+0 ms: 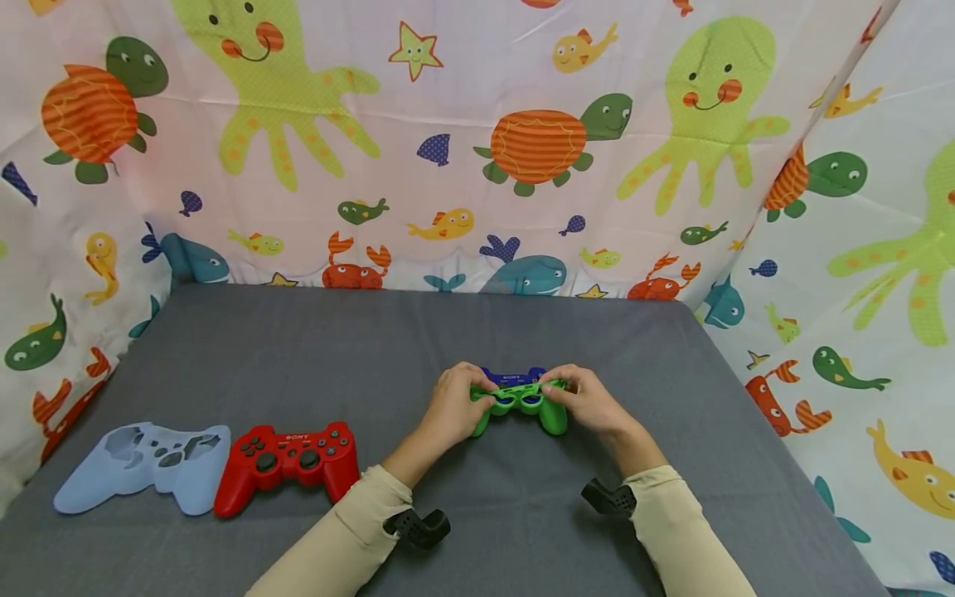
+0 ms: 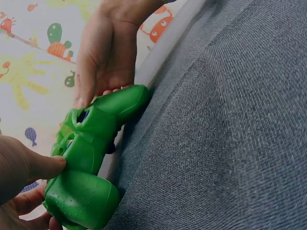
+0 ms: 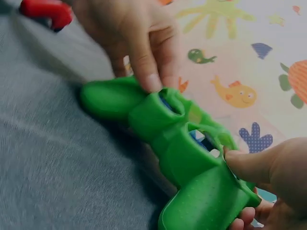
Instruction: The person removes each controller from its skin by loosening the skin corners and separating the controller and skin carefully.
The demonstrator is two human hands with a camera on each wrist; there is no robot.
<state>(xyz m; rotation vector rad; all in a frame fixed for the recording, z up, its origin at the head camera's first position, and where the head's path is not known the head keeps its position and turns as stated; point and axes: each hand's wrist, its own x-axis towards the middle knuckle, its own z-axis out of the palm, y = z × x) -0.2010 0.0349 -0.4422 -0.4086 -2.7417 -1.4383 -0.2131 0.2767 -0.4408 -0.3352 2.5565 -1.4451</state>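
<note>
A green silicone controller cover (image 1: 554,417) is partly around a blue game controller (image 1: 511,380), whose far edge with its lettering shows beyond the cover in the head view. My left hand (image 1: 451,404) pinches the cover's left side, with the thumb on its upper face and fingers beneath. On the other side, my right hand (image 1: 593,402) grips the cover between thumb and fingers. Both wrist views show the cover's openings (image 3: 206,139) with bits of blue inside, and its rounded grips (image 2: 81,196) toward me. Most of the controller is hidden by the cover.
To the left on the grey-covered table (image 1: 358,340) lies a red game controller (image 1: 333,452). Beside it is a light blue silicone cover (image 1: 197,485), touching or overlapping the red one's left edge. A curtain (image 1: 462,91) printed with sea animals hangs around the table's back and sides.
</note>
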